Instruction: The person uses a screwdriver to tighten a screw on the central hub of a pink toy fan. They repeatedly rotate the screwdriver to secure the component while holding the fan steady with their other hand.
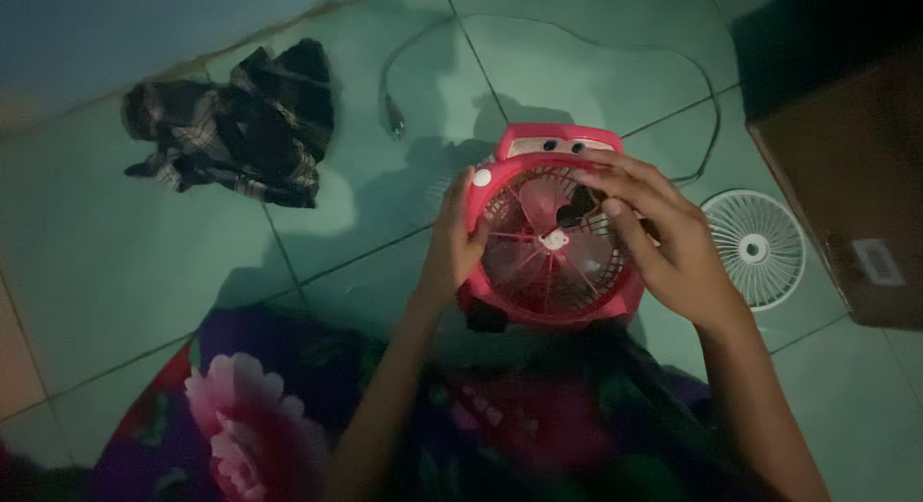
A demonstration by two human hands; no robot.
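Around the small red fan (553,242) the tiled floor (115,271) offers the widest open stretch on the left, between the fan and the crumpled plaid cloth (236,127) farther off. Behind the fan a thin cable (577,42) loops across the tiles, its plug end (392,127) lying near the fan's top left. To the right, a white round grille (755,247) lies just beside the right hand (663,238), and past it a brown cardboard box (846,189) blocks that side. The flowered fabric (250,425) fills the near side.
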